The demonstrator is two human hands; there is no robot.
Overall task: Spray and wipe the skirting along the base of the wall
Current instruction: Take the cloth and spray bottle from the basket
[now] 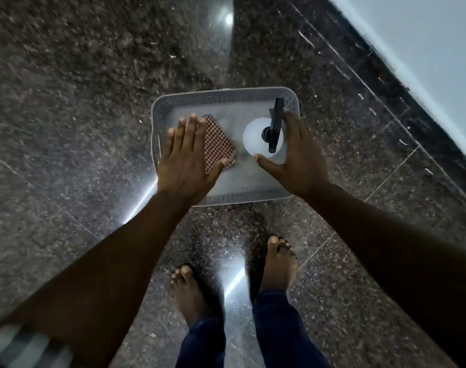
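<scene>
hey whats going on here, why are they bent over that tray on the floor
A person stands barefoot over a grey basket on the speckled floor, reaching in with both hands. The left hand is open above a folded checked cloth; the right hand is spread around a white spray bottle with a black trigger head, not yet clearly gripping it. The dark skirting runs along the wall at upper right, so it looks like the cleaning hasn't begun.

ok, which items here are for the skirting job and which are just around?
For the job:
spray bottle
checked cloth
skirting
grey basket holding bottle and cloth
left hand, right hand, both open

Just there:
striped fabric, bottom left corner
</scene>
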